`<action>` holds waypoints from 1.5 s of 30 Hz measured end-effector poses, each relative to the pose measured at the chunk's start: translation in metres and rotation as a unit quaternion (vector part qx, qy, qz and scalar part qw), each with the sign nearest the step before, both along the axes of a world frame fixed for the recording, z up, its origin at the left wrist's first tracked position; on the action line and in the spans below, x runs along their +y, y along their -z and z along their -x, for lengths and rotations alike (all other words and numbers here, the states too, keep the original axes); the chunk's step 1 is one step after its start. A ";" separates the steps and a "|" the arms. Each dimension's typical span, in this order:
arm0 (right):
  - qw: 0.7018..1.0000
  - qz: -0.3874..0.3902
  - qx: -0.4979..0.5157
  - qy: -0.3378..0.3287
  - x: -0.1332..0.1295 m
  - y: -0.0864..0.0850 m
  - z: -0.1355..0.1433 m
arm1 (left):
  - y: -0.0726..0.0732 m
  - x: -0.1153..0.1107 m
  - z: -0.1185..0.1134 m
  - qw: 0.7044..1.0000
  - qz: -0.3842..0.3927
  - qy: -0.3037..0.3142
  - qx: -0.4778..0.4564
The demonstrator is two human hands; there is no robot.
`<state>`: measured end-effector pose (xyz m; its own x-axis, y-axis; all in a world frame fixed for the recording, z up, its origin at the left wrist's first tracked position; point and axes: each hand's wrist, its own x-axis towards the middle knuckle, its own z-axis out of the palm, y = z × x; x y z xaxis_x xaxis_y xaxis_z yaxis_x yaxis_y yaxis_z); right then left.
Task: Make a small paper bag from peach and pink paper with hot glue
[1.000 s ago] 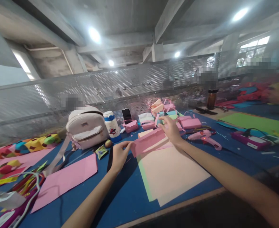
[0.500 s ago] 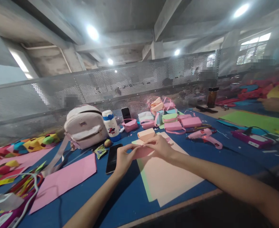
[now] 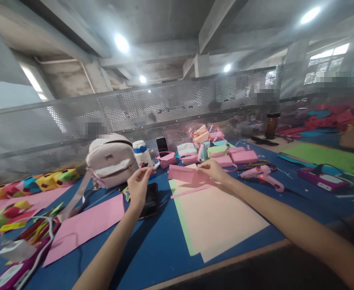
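Head: right hand (image 3: 215,172) holds pink paper (image 3: 180,173); jar (image 3: 271,128) lidded.

Shows bare left hand (image 3: 138,187) and right hand (image 3: 215,172), slim-fingered; tapers from uncovered forearms (image 3: 112,241) at near side to narrow wrists (image 3: 136,206).

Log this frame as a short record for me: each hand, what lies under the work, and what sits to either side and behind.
Left hand: in front of the bottle; whether it holds anything is unclear
Right hand: grips pink paper by its right end
Under the work: peach sheet, overlapping a green sheet
Left side: backpack, flat phone, pink sheet
Right side: glue gun
Behind: upright phone, small paper boxes
Surface: blue table
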<state>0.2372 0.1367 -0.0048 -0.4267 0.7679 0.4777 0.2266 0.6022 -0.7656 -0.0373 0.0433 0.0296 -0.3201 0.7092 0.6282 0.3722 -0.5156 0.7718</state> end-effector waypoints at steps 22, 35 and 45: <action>0.995 -0.055 -0.053 -0.060 -0.023 -0.011 0.007 | 0.009 -0.011 -0.022 0.969 0.030 0.056 0.239; 0.993 -0.110 -0.020 0.042 0.006 -0.023 -0.021 | 0.005 -0.005 -0.004 0.986 0.064 0.030 0.154; 0.954 -0.209 -0.210 0.044 -0.071 -0.037 0.007 | 0.004 -0.015 -0.023 0.998 0.045 0.041 -0.004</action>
<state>0.2302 0.0659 0.0326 -0.5903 0.5894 0.5515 0.5240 0.7995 -0.2936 -0.0145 0.0286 0.0252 -0.2639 0.7869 0.5578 0.3246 -0.4721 0.8196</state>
